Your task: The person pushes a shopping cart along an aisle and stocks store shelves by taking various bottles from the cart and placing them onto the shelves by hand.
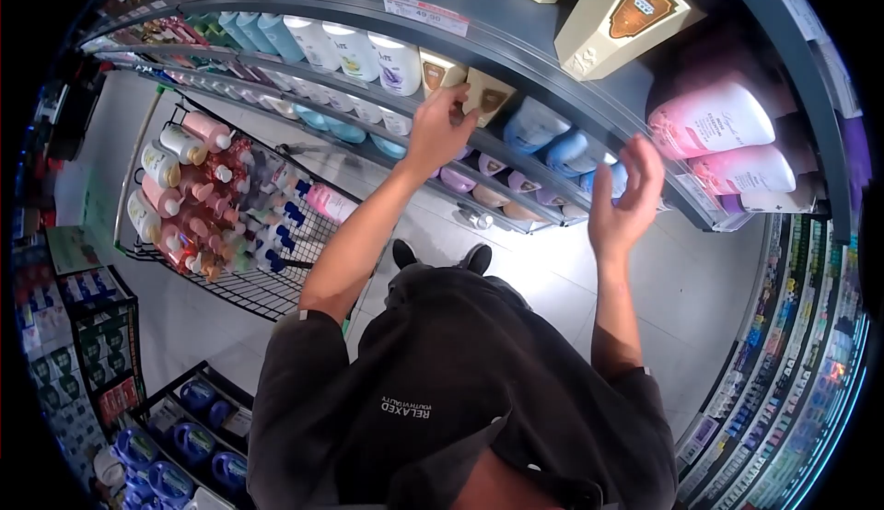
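Note:
My left hand [442, 128] is raised at the shelf in front of the gold boxes, its fingers loosely bent and apart with nothing visible between them. A gold box [488, 96] with a brown label is right by its fingertips; whether they touch is unclear. Another gold box [440, 70] stands just behind the hand. My right hand [628, 202] is up near the shelf's lower right, fingers apart and slightly curled, palm empty. Closest to it are blue bottles [571, 153] on the left and a pink and white bottle [741, 171] on the right.
A wire shopping cart [267, 294] at the left carries several pump bottles [189, 206] and a pink bottle [330, 203]. White bottles [396, 63] line the shelf [497, 45]. A large gold box [635, 13] sits on the upper level. Blue containers [170, 478] stand at lower left.

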